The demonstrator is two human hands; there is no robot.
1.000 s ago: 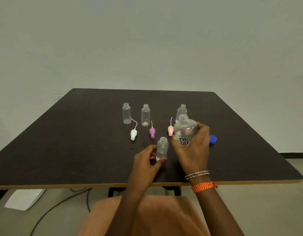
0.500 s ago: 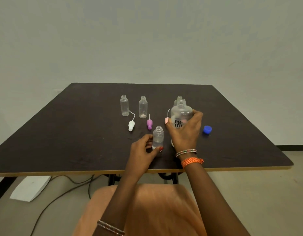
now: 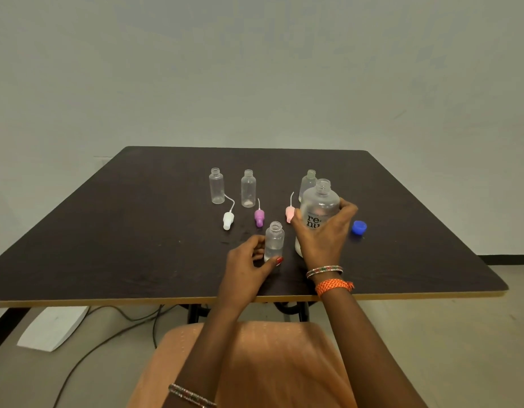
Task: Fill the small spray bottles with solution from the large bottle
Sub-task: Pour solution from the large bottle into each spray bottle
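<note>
Orange thread band [image 3: 334, 286], beaded bangles [image 3: 324, 270], red nails [image 3: 279, 260].

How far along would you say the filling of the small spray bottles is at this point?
Done: all bottles are uncapped; the blue cap and three spray tops lie on the table. In hand: the left hand steadies the near small bottle, which seems partly filled; the right hand grips the upright large bottle. Left: the three back bottles look empty; recapping remains.

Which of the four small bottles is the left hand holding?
The nearest small bottle, alone in front beside the large bottle; the other three stand untouched behind.
</note>
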